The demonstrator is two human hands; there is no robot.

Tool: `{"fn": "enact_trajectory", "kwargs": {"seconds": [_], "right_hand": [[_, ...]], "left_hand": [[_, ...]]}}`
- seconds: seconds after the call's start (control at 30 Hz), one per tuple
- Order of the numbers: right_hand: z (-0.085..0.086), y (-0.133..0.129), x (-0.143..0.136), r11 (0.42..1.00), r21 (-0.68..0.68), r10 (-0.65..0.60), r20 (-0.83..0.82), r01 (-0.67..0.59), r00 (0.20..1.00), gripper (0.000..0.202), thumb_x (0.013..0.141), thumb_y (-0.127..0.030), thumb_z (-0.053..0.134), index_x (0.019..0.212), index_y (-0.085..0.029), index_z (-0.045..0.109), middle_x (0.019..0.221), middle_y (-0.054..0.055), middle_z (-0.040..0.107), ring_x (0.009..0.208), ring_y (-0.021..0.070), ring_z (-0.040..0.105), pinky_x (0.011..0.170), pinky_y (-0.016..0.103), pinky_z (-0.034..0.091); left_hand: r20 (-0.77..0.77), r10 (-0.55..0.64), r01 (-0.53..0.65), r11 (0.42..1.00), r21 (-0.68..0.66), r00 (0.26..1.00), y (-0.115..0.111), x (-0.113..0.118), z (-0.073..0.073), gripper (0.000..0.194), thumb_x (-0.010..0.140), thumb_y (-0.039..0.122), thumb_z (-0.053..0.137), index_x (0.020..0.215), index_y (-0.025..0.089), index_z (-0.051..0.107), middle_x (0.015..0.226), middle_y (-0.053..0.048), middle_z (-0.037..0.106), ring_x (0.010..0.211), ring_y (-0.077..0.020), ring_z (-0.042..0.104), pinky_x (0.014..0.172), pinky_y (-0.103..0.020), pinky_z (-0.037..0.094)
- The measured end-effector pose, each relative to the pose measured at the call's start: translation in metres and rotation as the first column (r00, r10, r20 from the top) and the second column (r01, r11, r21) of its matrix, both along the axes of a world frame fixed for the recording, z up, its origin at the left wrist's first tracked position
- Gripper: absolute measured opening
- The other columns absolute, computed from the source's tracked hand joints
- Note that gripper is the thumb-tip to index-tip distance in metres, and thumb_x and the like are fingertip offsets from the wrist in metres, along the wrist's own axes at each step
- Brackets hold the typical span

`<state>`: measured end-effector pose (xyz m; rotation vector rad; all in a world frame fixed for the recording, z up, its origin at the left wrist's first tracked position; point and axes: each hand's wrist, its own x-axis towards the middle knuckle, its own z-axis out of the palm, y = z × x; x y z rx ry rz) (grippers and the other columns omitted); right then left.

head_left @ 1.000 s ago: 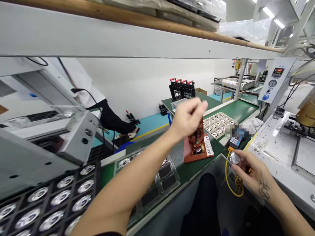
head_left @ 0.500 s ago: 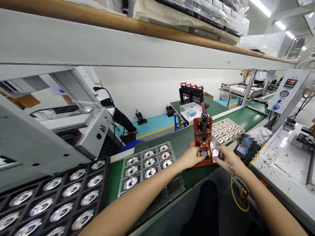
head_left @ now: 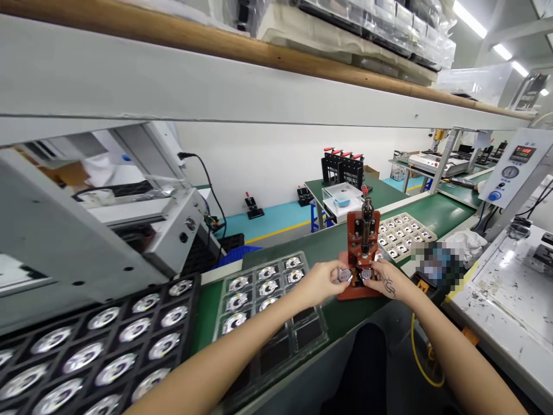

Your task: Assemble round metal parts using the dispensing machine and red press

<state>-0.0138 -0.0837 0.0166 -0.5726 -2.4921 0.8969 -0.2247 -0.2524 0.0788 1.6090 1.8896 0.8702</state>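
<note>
A red-brown hand press [head_left: 363,242] stands on the green bench, with a dark upright lever mechanism. At the left side of its base, my left hand [head_left: 324,281] pinches a round metal part [head_left: 344,275] between thumb and fingers. My right hand [head_left: 389,279] has its fingers closed on a second round part [head_left: 366,274], which lies at the base under the press head. Left of the press, a clear tray [head_left: 313,334] holds several round metal parts and some vacant pockets. Behind the press to the right sits a beige tray [head_left: 406,233] of small round parts.
At the lower left is a black tray [head_left: 194,311] of round parts. A grey shelf beam [head_left: 259,95] crosses above. On the right are a white cloth [head_left: 469,245], a control box [head_left: 512,167] and a metal-topped machine [head_left: 505,288].
My left hand has moved off the press base to its left side and now holds a round part. My right hand has brought its round part from the right side in under the press head.
</note>
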Motion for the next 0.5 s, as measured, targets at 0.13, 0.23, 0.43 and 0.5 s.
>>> {"fn": "enact_trajectory", "kwargs": {"seconds": [0.13, 0.23, 0.43, 0.5], "right_hand": [[0.002, 0.002, -0.014, 0.999, 0.02, 0.05, 0.019, -0.051, 0.999, 0.021, 0.082, -0.02, 0.084, 0.103, -0.021, 0.08, 0.105, 0.009, 0.075, 0.094, 0.0281, 0.072, 0.084, 0.035, 0.058], [0.004, -0.003, -0.013, 0.995, 0.052, 0.087, 0.011, -0.088, 0.996, 0.032, 0.086, -0.019, 0.085, 0.117, -0.023, 0.081, 0.122, 0.012, 0.076, 0.107, 0.031, 0.074, 0.093, 0.042, 0.06], [0.035, 0.007, 0.017, 0.986, 0.123, 0.118, -0.056, -0.11, 0.991, 0.024, 0.107, -0.041, 0.072, 0.099, -0.019, 0.075, 0.091, 0.0, 0.075, 0.071, 0.013, 0.068, 0.067, 0.028, 0.061], [0.065, 0.026, 0.018, 0.989, 0.143, 0.045, -0.147, -0.024, 0.988, 0.03, 0.11, -0.044, 0.067, 0.097, -0.018, 0.073, 0.087, -0.001, 0.073, 0.066, 0.0119, 0.067, 0.062, 0.025, 0.059]], "left_hand": [[0.007, 0.098, -0.098, 0.994, 0.046, 0.995, -0.039, -0.022, 0.021, 0.038, 0.086, 0.043, 0.072, 0.113, 0.017, 0.076, 0.063, 0.01, 0.038, 0.056, -0.0144, 0.039, 0.058, -0.027, 0.031], [0.027, 0.148, -0.15, 0.983, 0.106, 0.989, -0.062, -0.031, 0.03, 0.039, 0.084, 0.046, 0.074, 0.112, 0.019, 0.077, 0.086, 0.0, 0.06, 0.071, -0.0178, 0.055, 0.066, -0.029, 0.044], [0.43, 0.189, -0.251, 0.964, 0.09, 0.883, -0.104, -0.04, 0.034, 0.044, 0.083, 0.041, 0.086, 0.118, 0.022, 0.07, 0.091, -0.002, 0.07, 0.081, -0.0205, 0.069, 0.076, -0.034, 0.058], [0.567, 0.173, -0.252, 0.965, 0.064, 0.805, -0.112, -0.035, 0.036, 0.05, 0.08, 0.04, 0.091, 0.12, 0.022, 0.066, 0.087, 0.002, 0.067, 0.072, -0.0176, 0.069, 0.071, -0.034, 0.06]]}}
